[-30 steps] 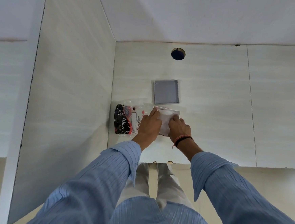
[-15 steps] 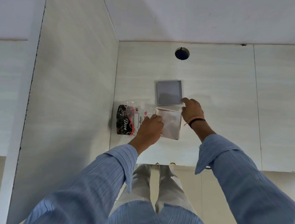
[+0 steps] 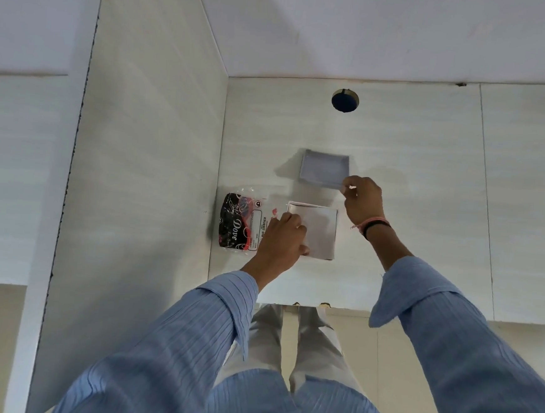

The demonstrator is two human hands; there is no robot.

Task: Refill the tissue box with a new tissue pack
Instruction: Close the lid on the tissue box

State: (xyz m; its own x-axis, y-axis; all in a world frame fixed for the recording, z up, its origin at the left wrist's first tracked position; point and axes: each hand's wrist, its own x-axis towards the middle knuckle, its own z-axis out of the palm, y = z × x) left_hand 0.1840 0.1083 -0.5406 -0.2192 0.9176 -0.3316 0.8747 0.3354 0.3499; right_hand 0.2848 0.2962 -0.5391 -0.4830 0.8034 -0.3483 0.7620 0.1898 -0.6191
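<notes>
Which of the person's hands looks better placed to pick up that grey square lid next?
The right hand. Its fingers already pinch the near right corner of the grey lid, which looks tilted up. The left hand is busy lower down, pressing on the white tissue box beside the tissue pack.

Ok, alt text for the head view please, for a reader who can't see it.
A person's right hand grips the corner of a grey box lid while the left hand rests on a white tissue box on a pale counter, with a Dove wrapper beside it.
</notes>
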